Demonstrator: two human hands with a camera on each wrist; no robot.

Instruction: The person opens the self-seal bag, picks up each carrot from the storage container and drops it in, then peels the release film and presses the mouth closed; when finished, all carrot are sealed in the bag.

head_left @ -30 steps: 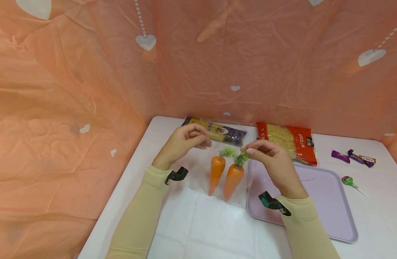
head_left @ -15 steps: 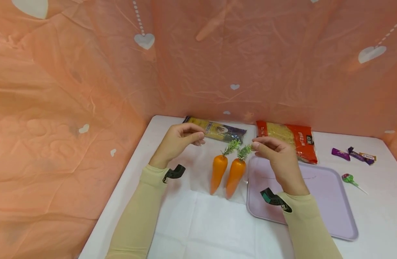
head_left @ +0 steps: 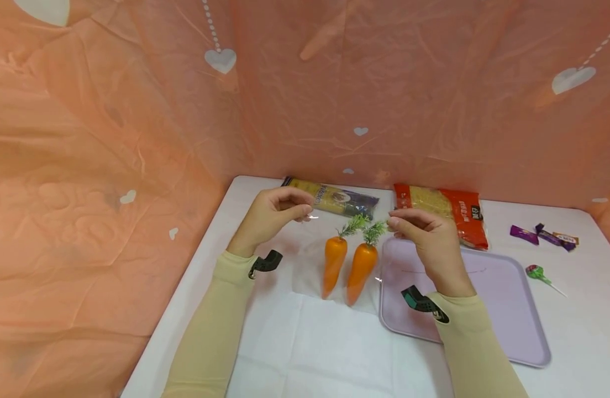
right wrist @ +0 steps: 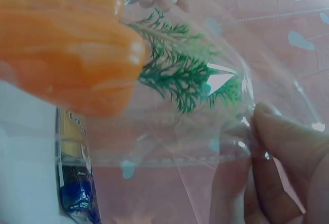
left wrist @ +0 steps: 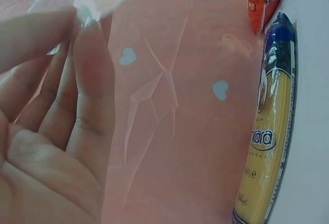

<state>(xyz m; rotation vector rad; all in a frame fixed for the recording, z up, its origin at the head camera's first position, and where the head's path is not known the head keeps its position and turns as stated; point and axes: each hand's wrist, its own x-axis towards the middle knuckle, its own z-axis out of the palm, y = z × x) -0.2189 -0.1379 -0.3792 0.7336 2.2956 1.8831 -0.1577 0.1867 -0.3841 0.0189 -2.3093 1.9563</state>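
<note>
In the head view, a clear plastic bag (head_left: 307, 273) hangs between my hands. Inside it are two orange carrots, a left carrot (head_left: 336, 257) and a right carrot (head_left: 363, 265), with green leafy tops upward. My left hand (head_left: 275, 218) pinches the bag's upper left edge between thumb and fingers; the left wrist view shows the film at those fingertips (left wrist: 87, 21). At the upper right edge, my right hand (head_left: 431, 240) pinches the film, beside the carrot leaves (right wrist: 185, 75) in the right wrist view. The bag's lower end reaches close to the white table; contact is unclear.
A lilac tray (head_left: 514, 309) lies under and beyond my right hand. Behind are a yellow-and-purple pasta packet (head_left: 335, 199) and a red noodle packet (head_left: 466, 215). Wrapped candies (head_left: 524, 234) and a lollipop (head_left: 536, 272) lie at right. An orange sheet (head_left: 409, 110) hangs behind.
My right hand has moved right and my left slightly left, spreading the bag's top wider. The carrots show more clearly, with their leaves higher. Little has moved in the last half second.
</note>
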